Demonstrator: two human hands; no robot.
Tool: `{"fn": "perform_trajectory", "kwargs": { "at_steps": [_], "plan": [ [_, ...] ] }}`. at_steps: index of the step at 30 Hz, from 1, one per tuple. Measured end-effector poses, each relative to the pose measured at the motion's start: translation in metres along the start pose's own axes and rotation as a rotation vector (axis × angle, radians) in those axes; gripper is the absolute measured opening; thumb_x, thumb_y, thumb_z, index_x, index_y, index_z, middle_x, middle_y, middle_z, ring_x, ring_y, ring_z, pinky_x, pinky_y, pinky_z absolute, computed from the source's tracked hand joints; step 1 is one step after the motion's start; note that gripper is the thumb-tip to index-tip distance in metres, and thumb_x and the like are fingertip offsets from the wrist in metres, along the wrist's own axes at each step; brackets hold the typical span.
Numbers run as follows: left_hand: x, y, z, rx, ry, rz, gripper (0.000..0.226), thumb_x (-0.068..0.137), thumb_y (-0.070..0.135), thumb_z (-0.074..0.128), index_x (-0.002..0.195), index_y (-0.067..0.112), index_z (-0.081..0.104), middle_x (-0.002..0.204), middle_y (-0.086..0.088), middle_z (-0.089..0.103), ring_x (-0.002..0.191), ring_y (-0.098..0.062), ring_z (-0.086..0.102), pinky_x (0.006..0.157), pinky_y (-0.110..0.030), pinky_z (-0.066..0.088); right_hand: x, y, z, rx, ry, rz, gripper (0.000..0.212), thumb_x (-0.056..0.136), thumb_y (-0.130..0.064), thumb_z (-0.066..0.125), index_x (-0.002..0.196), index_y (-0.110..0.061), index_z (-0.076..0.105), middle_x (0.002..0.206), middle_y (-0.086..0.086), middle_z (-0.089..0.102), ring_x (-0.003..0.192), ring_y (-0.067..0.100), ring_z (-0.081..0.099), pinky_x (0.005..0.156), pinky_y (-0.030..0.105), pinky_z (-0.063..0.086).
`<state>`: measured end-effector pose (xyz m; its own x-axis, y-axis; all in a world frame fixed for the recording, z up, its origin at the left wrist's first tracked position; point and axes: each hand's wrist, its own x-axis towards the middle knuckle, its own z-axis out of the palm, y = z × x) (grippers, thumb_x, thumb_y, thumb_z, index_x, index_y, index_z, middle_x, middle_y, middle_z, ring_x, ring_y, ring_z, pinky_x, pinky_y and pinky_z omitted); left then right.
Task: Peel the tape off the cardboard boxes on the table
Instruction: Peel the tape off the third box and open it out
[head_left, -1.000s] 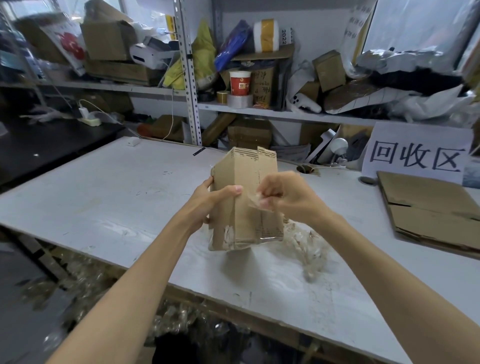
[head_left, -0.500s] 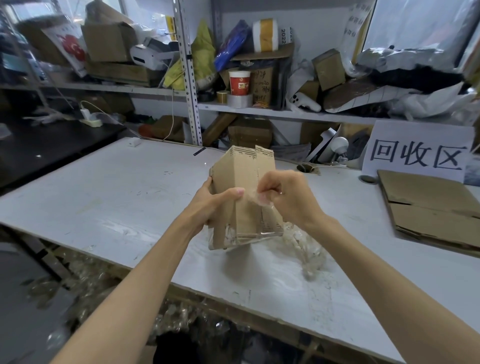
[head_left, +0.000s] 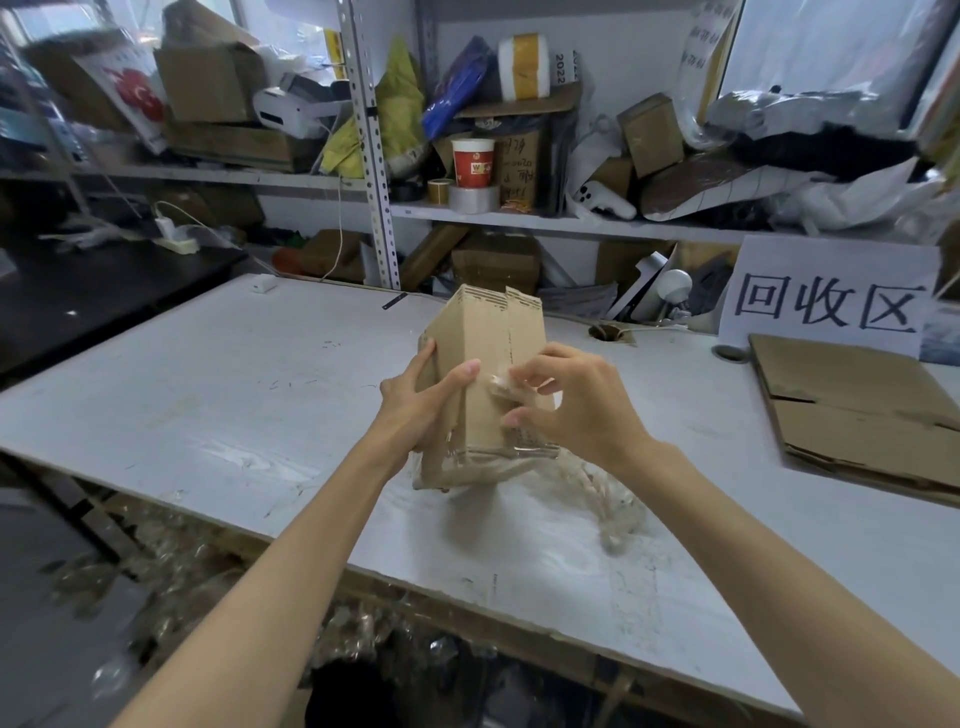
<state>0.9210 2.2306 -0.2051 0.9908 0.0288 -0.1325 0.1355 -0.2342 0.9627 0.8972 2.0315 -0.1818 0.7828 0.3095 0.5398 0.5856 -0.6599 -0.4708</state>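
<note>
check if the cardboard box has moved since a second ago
No. The cardboard box keeps the same place against the round hole behind it, gripped by the left hand while the right hand pinches its tape.

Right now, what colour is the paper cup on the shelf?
Red, with a white rim band; the paper cup shows best in the head view.
</note>
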Motion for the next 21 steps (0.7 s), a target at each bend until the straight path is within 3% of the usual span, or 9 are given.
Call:
{"fn": "perform_trajectory", "kwargs": {
  "at_steps": [2, 5, 7, 10, 13, 14, 16, 18, 21],
  "plan": [
    [0.000, 0.000, 0.003, 0.033, -0.005, 0.010, 0.117, 0.048, 0.082, 0.065, 0.151, 0.051, 0.020, 0.145, -0.010, 0.035, 0.127, -0.037, 0.047, 0.103, -0.057, 0.045, -0.001, 0.001, 0.003, -0.021, 0.070, -0.003, 0.018, 0.073, -0.016, 0.082, 0.086, -0.007, 0.074, 0.086, 0.002, 0.069, 0.071, 0.017, 0.064, 0.067, 0.036, 0.054],
    [-0.001, -0.001, 0.002, 0.024, -0.009, 0.031, 0.116, 0.047, 0.079, 0.068, 0.150, 0.051, 0.024, 0.145, -0.009, 0.041, 0.125, -0.034, 0.050, 0.103, -0.056, 0.046, -0.003, 0.000, 0.005, -0.028, 0.103, -0.035, 0.004, 0.078, -0.006, 0.074, 0.082, -0.007, 0.074, 0.080, 0.003, 0.069, 0.068, 0.021, 0.062, 0.063, 0.033, 0.050],
    [0.001, -0.001, -0.001, -0.009, 0.033, 0.028, 0.109, 0.053, 0.074, 0.071, 0.150, 0.047, 0.028, 0.144, -0.006, 0.046, 0.123, -0.032, 0.053, 0.100, -0.054, 0.048, -0.006, 0.000, 0.005, -0.009, 0.041, -0.057, 0.013, 0.079, 0.004, 0.065, 0.076, -0.008, 0.071, 0.076, 0.002, 0.067, 0.067, 0.022, 0.060, 0.060, 0.031, 0.047],
    [-0.001, -0.002, 0.002, -0.025, 0.025, 0.056, 0.104, 0.060, 0.068, 0.071, 0.151, 0.044, 0.028, 0.143, -0.004, 0.049, 0.119, -0.029, 0.056, 0.097, -0.052, 0.051, -0.008, 0.003, 0.004, 0.071, -0.090, 0.060, 0.030, 0.074, 0.011, 0.059, 0.066, -0.018, 0.062, 0.067, -0.002, 0.062, 0.063, 0.019, 0.056, 0.059, 0.032, 0.045],
    [-0.003, -0.001, 0.004, -0.013, -0.006, 0.060, 0.105, 0.062, 0.068, 0.072, 0.152, 0.045, 0.024, 0.144, -0.005, 0.047, 0.121, -0.031, 0.055, 0.097, -0.052, 0.051, -0.006, 0.008, -0.001, 0.127, -0.039, 0.239, 0.023, 0.072, -0.003, 0.077, 0.082, -0.018, 0.063, 0.082, -0.006, 0.064, 0.066, 0.014, 0.062, 0.061, 0.032, 0.052],
    [-0.003, -0.001, 0.003, -0.009, -0.016, 0.051, 0.107, 0.060, 0.069, 0.071, 0.152, 0.046, 0.022, 0.144, -0.005, 0.046, 0.122, -0.031, 0.054, 0.097, -0.052, 0.051, -0.005, 0.008, -0.003, 0.080, 0.036, 0.265, 0.031, 0.068, -0.011, 0.084, 0.089, -0.018, 0.062, 0.085, -0.007, 0.063, 0.067, 0.013, 0.061, 0.060, 0.030, 0.051],
    [-0.004, 0.001, 0.003, 0.028, -0.052, 0.038, 0.116, 0.054, 0.072, 0.074, 0.152, 0.049, 0.017, 0.146, -0.006, 0.042, 0.124, -0.032, 0.052, 0.099, -0.053, 0.049, -0.003, 0.006, -0.006, -0.007, 0.165, 0.206, 0.031, 0.062, -0.013, 0.087, 0.083, -0.018, 0.065, 0.078, -0.006, 0.064, 0.066, 0.010, 0.059, 0.059, 0.029, 0.050],
    [-0.006, 0.002, 0.004, 0.067, -0.085, 0.030, 0.124, 0.049, 0.073, 0.075, 0.153, 0.051, 0.011, 0.147, -0.007, 0.038, 0.127, -0.034, 0.049, 0.102, -0.056, 0.046, -0.005, -0.001, -0.004, -0.006, 0.125, 0.079, 0.016, 0.069, -0.003, 0.080, 0.073, -0.016, 0.070, 0.073, -0.005, 0.067, 0.063, 0.010, 0.060, 0.060, 0.033, 0.052],
    [-0.006, 0.000, 0.004, 0.040, -0.052, 0.023, 0.118, 0.056, 0.068, 0.073, 0.154, 0.048, 0.010, 0.148, -0.007, 0.039, 0.126, -0.034, 0.049, 0.102, -0.057, 0.046, -0.011, -0.002, 0.001, 0.037, 0.034, 0.015, 0.004, 0.075, -0.013, 0.077, 0.079, -0.015, 0.075, 0.078, -0.006, 0.069, 0.068, 0.012, 0.063, 0.066, 0.033, 0.055]
  ]
}}
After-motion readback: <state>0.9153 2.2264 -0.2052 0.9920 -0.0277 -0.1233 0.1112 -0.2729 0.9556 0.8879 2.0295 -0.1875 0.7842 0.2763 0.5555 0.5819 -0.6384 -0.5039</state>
